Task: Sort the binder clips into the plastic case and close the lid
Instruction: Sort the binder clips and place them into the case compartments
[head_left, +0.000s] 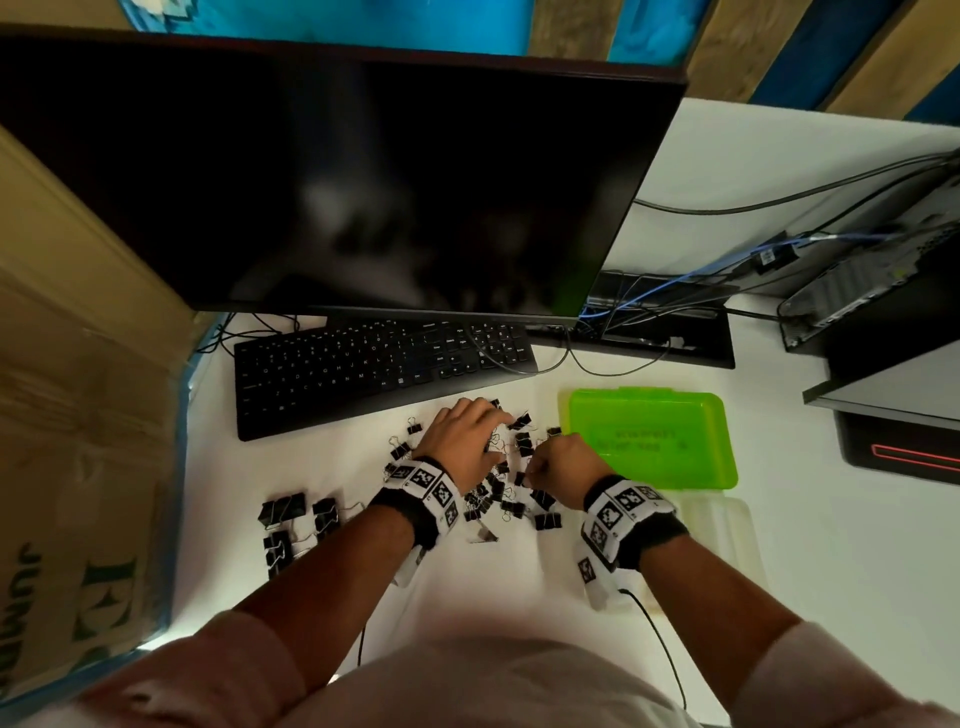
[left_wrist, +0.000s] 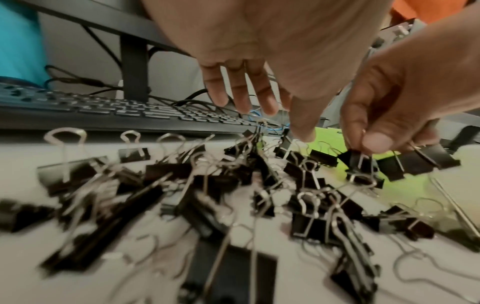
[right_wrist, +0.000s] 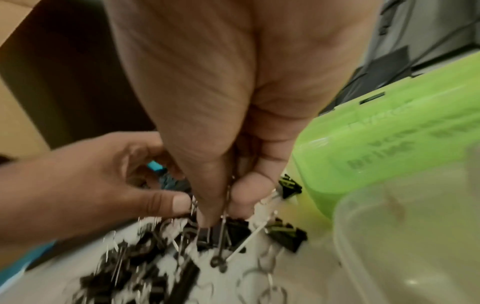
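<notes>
A heap of black binder clips (head_left: 501, 491) (left_wrist: 207, 197) lies on the white desk between my hands. Several bigger clips (head_left: 291, 514) sit apart to the left. The plastic case lies open at the right: a green half (head_left: 652, 439) (right_wrist: 389, 139) and a translucent half (head_left: 722, 535) (right_wrist: 405, 236) nearer me, both without clips as far as I see. My right hand (head_left: 540, 467) (right_wrist: 221, 207) pinches the wire handles of a few clips at the heap's right edge, as the left wrist view also shows. My left hand (head_left: 488, 426) (left_wrist: 272, 115) hovers over the heap, fingers loosely extended.
A black keyboard (head_left: 374, 369) lies just behind the heap, under a dark monitor (head_left: 337, 182). Cables (head_left: 649, 306) and a computer unit (head_left: 883, 291) fill the back right. A cardboard box (head_left: 78, 415) stands along the left edge of the desk.
</notes>
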